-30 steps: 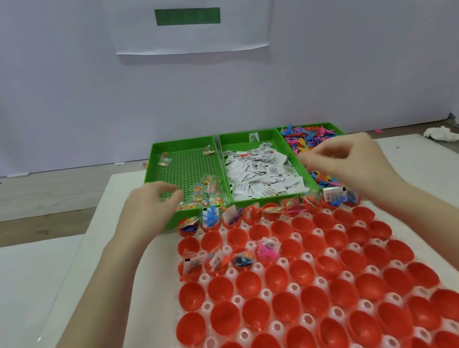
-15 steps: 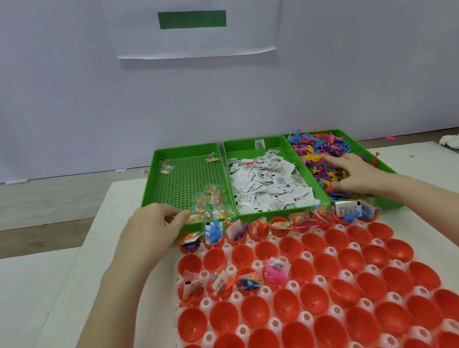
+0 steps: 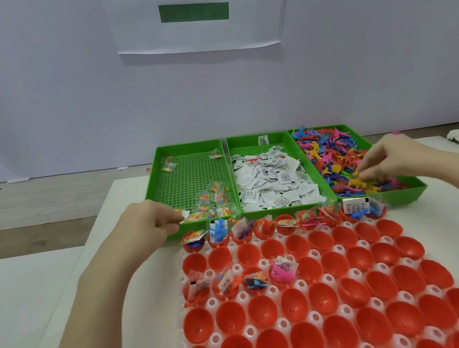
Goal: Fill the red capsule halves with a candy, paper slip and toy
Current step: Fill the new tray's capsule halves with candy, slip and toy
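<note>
Reaching into the toy tray [image 3: 415,188], your right hand [image 3: 391,158] pinches what looks like a yellow toy [image 3: 357,182] in the pile. Your left hand [image 3: 147,223] curls its fingers round a white paper slip [image 3: 183,214] at the near edge of the candy tray [image 3: 150,195]. Red capsule halves [image 3: 319,301] sit in the white holder [image 3: 249,332] before you; the far row and 4 in the third row hold items.

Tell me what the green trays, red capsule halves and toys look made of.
Green trays: rigid matte plastic, judging by the moulded perforated floor.
Red capsule halves: glossy thin plastic, with light glints in the cups.
Toys: probably soft rubbery plastic, given the bright floppy shapes; uncertain.
</note>
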The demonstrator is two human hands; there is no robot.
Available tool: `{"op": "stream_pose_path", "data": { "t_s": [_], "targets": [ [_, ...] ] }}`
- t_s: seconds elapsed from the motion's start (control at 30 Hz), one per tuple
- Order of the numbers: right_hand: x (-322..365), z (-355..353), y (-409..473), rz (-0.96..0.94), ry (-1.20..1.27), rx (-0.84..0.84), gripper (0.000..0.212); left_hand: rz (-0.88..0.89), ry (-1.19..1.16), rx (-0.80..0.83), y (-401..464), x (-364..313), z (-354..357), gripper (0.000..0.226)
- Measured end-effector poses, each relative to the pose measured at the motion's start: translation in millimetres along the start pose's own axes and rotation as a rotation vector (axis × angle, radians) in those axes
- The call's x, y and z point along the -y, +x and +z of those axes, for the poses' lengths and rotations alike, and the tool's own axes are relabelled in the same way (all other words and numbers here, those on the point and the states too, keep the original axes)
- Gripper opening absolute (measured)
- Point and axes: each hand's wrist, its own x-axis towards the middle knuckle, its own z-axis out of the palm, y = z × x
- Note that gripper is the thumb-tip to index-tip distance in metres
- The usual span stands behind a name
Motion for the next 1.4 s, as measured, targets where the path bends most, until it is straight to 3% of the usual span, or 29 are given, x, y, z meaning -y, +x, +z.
{"op": "stream_pose_path", "data": {
  "t_s": [0.17,0.23,0.3,0.4,0.5,0.63,0.73,0.9,1.0,1.07,1.17,1.3,1.4],
  "targets": [
    [3.6,-4.3,-3.1,0.004,0.044,-0.251,0.012,-0.027,-0.132,-0.071,-2.4,0.3,-1.5,0.024],
    [5.5,-2.1,-3.5,0.014,0.173,-0.346,0.009,-0.040,-0.151,-0.100,-2.2,0.7,-1.1,0.023],
    [8.5,1.0,-2.3,0.075,0.284,-0.386,0.020,-0.055,-0.182,-0.120,-2.6,1.2,-0.8,0.019],
    [13.3,7.8,3.0,0.170,0.319,-0.313,0.035,-0.055,-0.253,-0.128,-3.8,1.3,-0.2,0.017],
    [17.4,17.8,3.9,0.215,0.268,-0.219,0.031,-0.005,-0.309,-0.199,-3.7,-1.2,1.5,0.020],
    [19.5,20.0,-2.3,0.104,0.140,-0.319,0.022,0.025,-0.312,-0.340,-0.8,-3.5,8.7,0.017],
    [30.8,20.2,-4.0,0.026,0.334,-0.340,0.019,0.024,-0.394,-0.395,1.4,-3.1,10.9,0.019],
    [75.9,32.4,-4.8,-0.056,0.225,-0.093,0.033,0.031,-0.509,-0.426,2.6,-8.6,7.0,0.014],
    [100.2,46.7,-6.0,-0.123,0.037,0.065,0.029,0.056,-0.548,-0.433,0.5,-15.7,1.9,0.018],
    [107.5,56.3,-3.5,-0.148,-0.158,0.122,0.049,0.076,-0.608,-0.415,-2.5,-20.8,-2.9,0.026],
    [109.6,62.3,-0.2,-0.125,-0.336,0.059,0.048,0.086,-0.716,-0.367,-5.3,-25.7,-8.4,0.029],
    [105.0,61.2,-0.4,-0.122,-0.276,-0.047,0.018,0.095,-0.825,-0.345,-6.6,-29.9,-13.2,0.021],
    [98.0,59.1,-2.5,-0.100,-0.181,-0.054,0.022,0.113,-0.865,-0.345,-7.6,-32.4,-14.4,0.018]
  ]
}}
